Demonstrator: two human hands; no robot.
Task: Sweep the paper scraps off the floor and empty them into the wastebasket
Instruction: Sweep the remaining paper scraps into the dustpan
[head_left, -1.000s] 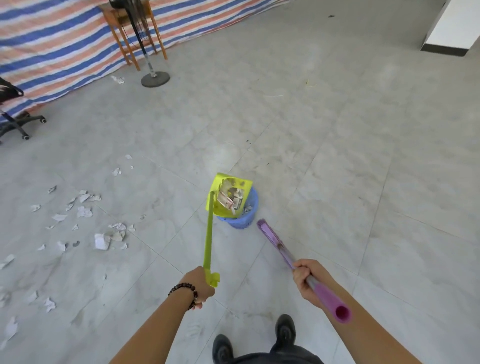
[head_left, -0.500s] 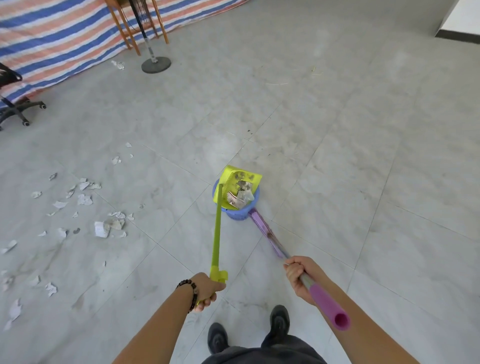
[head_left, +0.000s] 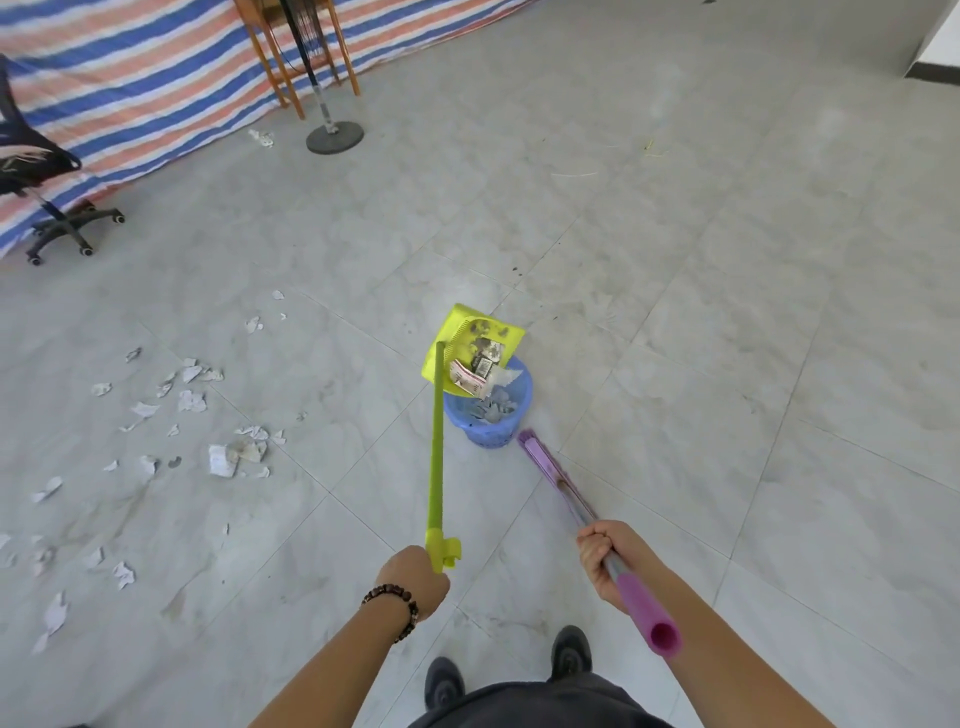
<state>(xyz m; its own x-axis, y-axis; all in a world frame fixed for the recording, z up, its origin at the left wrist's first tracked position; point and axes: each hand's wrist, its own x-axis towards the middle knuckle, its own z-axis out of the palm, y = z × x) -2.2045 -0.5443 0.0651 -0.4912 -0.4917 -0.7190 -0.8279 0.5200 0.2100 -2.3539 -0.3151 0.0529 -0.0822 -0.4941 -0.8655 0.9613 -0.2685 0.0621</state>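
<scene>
Floor (head_left: 675, 270), paper scraps (head_left: 492, 409) in wastebasket (head_left: 491, 435)

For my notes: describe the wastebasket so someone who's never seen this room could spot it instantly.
On the grey tiled floor, look near the middle of the view, ahead of the person's shoes. The wastebasket stands there under the tilted yellow-green dustpan, the purple broom beside it. It alone is a round, light-blue tub, with scraps inside.

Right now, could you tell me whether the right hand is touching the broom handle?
Touching. The head view shows the right hand with its fingers curled round the broom handle, with no gap between them.
</scene>
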